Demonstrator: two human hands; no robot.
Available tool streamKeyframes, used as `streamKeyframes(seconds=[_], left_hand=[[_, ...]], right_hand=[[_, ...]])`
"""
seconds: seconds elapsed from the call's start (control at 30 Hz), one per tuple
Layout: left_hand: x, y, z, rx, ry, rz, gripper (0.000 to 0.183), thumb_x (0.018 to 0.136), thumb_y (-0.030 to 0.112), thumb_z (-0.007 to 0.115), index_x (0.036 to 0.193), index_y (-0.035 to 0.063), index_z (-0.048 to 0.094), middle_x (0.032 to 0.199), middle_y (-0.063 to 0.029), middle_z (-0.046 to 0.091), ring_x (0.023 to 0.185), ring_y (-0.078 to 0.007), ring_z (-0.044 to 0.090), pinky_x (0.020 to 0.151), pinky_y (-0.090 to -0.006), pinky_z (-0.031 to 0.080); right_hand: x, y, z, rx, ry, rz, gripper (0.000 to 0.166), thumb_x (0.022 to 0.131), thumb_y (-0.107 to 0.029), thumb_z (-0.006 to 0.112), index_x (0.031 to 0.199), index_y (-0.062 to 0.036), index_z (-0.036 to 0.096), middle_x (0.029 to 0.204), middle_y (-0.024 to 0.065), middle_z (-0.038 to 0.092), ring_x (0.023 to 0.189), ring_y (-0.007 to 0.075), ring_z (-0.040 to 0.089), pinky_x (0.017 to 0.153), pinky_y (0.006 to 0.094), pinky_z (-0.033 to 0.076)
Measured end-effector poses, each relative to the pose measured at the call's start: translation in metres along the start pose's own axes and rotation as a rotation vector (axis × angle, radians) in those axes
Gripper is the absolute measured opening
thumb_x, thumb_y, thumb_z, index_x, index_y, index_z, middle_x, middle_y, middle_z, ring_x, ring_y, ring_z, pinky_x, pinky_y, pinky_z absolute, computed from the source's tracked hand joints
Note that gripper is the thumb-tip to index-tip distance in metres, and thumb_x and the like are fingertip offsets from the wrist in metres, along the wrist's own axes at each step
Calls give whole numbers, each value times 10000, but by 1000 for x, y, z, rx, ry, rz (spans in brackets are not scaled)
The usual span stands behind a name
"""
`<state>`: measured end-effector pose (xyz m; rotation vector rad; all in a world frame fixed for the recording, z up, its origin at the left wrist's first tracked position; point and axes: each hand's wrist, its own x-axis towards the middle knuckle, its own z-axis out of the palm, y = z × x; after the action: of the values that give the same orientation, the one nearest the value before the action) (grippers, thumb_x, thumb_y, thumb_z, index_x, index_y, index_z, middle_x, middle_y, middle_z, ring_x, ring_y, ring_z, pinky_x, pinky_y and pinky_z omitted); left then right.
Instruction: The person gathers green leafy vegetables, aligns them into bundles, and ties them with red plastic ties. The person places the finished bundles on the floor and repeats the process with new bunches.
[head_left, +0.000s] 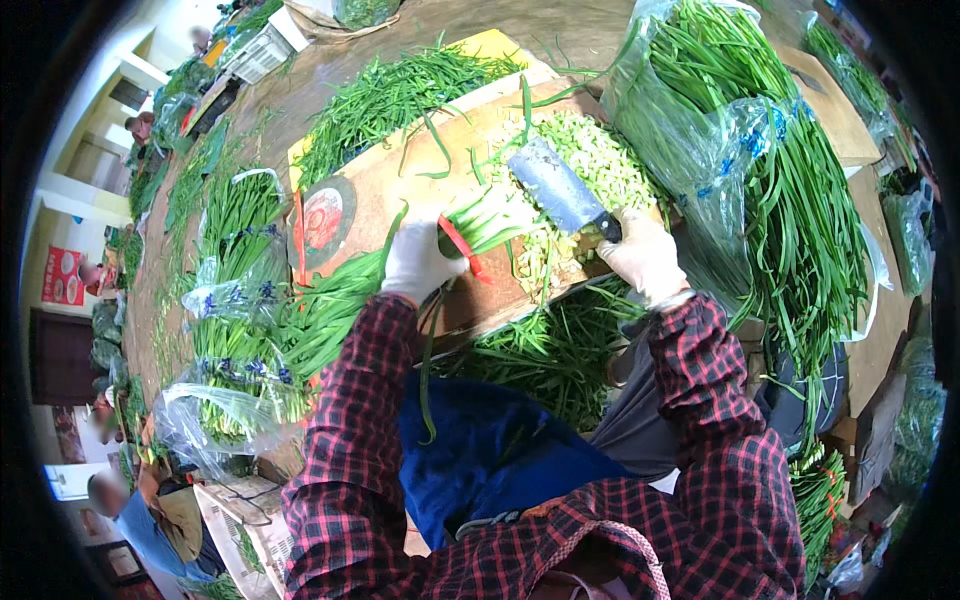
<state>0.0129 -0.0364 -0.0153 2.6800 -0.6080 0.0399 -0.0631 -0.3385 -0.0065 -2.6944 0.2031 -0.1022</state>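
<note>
A white glove covers my left hand (420, 259), which grips a bundle of garlic chives (491, 217) lying across a wooden cutting board (375, 184). A red tie (465, 249) crosses the bundle just right of that hand; the pale stem ends point right and the green leaves trail off to the left. My right hand (641, 251), also gloved, holds a cleaver (559, 187) by its dark handle. The cleaver's broad blade lies over the right part of the board, near the stem ends. Chopped pale stem pieces (600, 161) are heaped around and beyond the blade.
Loose green leaves (405, 97) pile up behind the board, and more leaves (555, 352) lie below its near edge. Plastic-wrapped chives (240, 300) stand on the left. A large bag of chives (720, 112) rises close at the right. Another person (165, 525) is at lower left.
</note>
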Motion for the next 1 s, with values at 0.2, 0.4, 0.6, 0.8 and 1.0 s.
streamKeyframes(seconds=[0.2, 0.4, 0.6, 0.8, 1.0], left_hand=[[3, -14, -33, -78, -24, -113, 621, 621, 314, 791, 1151, 65, 584, 1021, -174, 647, 958, -310, 624, 840, -365, 486], [5, -12, -34, -171, -33, -3, 607, 662, 285, 804, 1166, 43, 568, 1048, -134, 641, 967, -260, 615, 861, -339, 470], [9, -17, -25, -279, 17, -40, 693, 634, 248, 858, 1207, 43, 527, 1065, -117, 640, 989, -209, 610, 889, -322, 463], [13, -27, -3, -1170, -199, -214, 742, 607, 196, 881, 1225, 20, 511, 1142, -100, 596, 1074, -185, 555, 964, -319, 422], [0, -44, -3, -39, -113, 69, 1195, 455, 607, 844, 1381, 76, 307, 1339, -207, 397, 1253, -363, 379, 1065, -467, 285]], right_hand=[[-30, 7, -9, 430, 242, 32, 443, 748, -105, 717, 1160, -53, 564, 955, 178, 642, 896, 351, 629, 793, 385, 500], [-58, -29, 23, 283, 213, -159, 428, 789, -111, 677, 1192, -169, 546, 972, 133, 635, 883, 331, 630, 748, 381, 514], [-50, -34, 46, 302, 291, -135, 479, 804, -89, 622, 1264, -128, 493, 980, 165, 617, 865, 349, 620, 718, 393, 515], [-47, -33, 51, 235, 441, -225, 497, 768, -87, 666, 1238, -136, 515, 922, 141, 609, 785, 332, 624, 650, 412, 515], [11, -11, 31, 517, 70, 125, 345, 840, -237, 630, 1122, -40, 595, 955, 196, 662, 913, 367, 627, 804, 403, 489]])
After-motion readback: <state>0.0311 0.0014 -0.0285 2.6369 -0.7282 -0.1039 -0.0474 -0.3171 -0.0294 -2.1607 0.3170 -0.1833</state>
